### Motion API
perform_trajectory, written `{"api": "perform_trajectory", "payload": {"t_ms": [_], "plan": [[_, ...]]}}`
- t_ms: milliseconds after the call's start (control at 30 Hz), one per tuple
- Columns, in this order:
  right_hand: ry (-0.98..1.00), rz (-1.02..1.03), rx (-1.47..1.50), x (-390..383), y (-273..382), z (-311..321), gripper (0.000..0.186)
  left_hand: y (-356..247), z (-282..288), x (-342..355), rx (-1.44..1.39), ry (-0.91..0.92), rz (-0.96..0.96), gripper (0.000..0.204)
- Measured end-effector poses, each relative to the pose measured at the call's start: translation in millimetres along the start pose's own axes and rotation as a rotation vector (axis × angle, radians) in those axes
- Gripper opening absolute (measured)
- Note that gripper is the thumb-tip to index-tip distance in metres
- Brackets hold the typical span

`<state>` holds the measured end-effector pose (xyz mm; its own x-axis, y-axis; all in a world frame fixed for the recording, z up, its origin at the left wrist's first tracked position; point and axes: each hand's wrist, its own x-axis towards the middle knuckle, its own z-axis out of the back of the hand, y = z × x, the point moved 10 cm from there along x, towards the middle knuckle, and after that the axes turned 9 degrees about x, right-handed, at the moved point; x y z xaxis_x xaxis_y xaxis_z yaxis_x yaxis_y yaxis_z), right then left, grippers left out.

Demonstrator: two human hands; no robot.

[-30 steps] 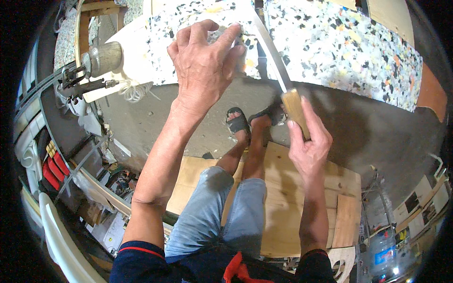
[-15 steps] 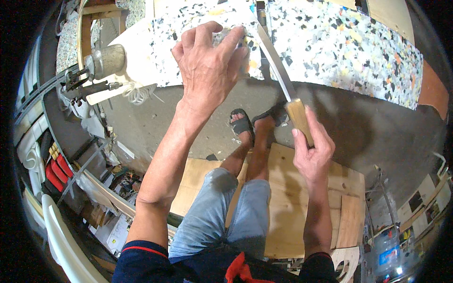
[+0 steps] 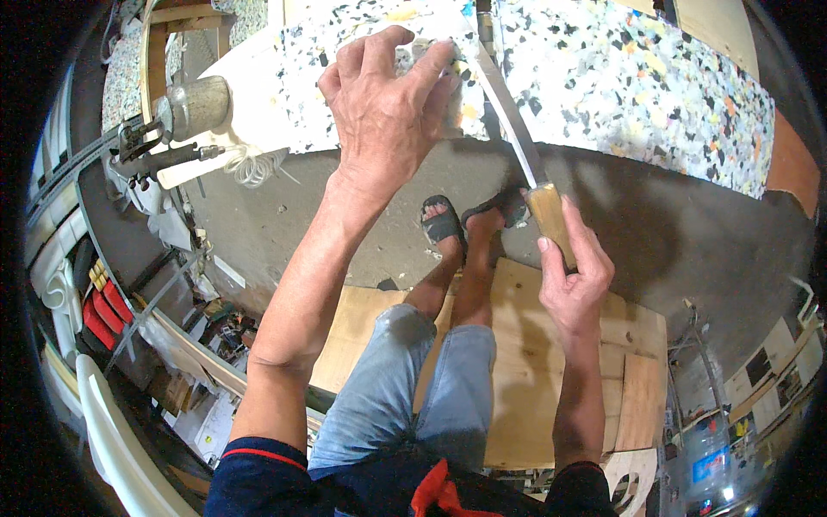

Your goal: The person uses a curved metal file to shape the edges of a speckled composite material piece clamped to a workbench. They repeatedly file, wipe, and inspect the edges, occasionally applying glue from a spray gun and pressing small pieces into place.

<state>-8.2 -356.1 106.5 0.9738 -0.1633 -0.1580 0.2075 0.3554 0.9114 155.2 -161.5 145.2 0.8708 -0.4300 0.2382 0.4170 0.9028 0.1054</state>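
Observation:
My left hand (image 3: 379, 116) rests with spread, bent fingers on a speckled white foam slab (image 3: 306, 108). My right hand (image 3: 577, 280) grips the wooden handle of a long knife (image 3: 550, 215). Its narrow steel blade slants away to the upper left and lies along the slab's right edge, where a narrow gap shows. Beyond that gap lies a second speckled foam piece (image 3: 637, 95), to the right of the blade. The blade's far tip is hard to make out against the bright foam.
At the left stand a grey cylindrical container (image 3: 198, 108), a dark-handled tool (image 3: 177, 162) and a coil of clear cord (image 3: 256, 168). Red-handled tools (image 3: 108, 306) hang lower left. Plywood (image 3: 551, 362) lies beneath my legs, and a brown panel (image 3: 792, 164) borders the right foam.
The knife and my right hand have shifted slightly to the right and toward me. My left hand stays on the foam, moved only a little.

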Motion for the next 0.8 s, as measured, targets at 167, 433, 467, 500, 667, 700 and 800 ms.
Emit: {"api": "perform_trajectory", "payload": {"t_ms": [167,433,467,500,667,700,800], "plan": [[-0.022,0.072,-0.032,30.6,17.1,-15.2,0.053,0.1,-1.2,0.8,0.015,0.003,-0.004,0.04],[-0.019,0.032,0.032,2.5,6.6,-9.0,0.052,0.6,-3.2,0.9,0.043,-0.011,-0.033,0.037],[-0.01,0.01,0.022,-1.2,8.3,-7.4,0.052,0.5,-3.7,0.3,0.047,-0.003,-0.031,0.037],[-0.005,-0.011,0.012,-3.5,8.4,-6.9,0.052,0.0,-4.2,-0.2,0.052,0.002,-0.032,0.037],[-0.036,-0.009,-0.014,31.0,15.6,-24.2,0.052,-1.2,-2.4,0.0,0.035,-0.021,-0.041,0.037],[-0.03,-0.015,-0.028,35.3,17.1,-27.1,0.052,-0.3,-2.4,-0.1,0.042,-0.028,-0.043,0.037],[-0.053,0.038,0.023,17.1,10.3,-22.7,0.051,-0.6,-5.3,-1.6,0.052,-0.027,-0.046,0.036]]}}
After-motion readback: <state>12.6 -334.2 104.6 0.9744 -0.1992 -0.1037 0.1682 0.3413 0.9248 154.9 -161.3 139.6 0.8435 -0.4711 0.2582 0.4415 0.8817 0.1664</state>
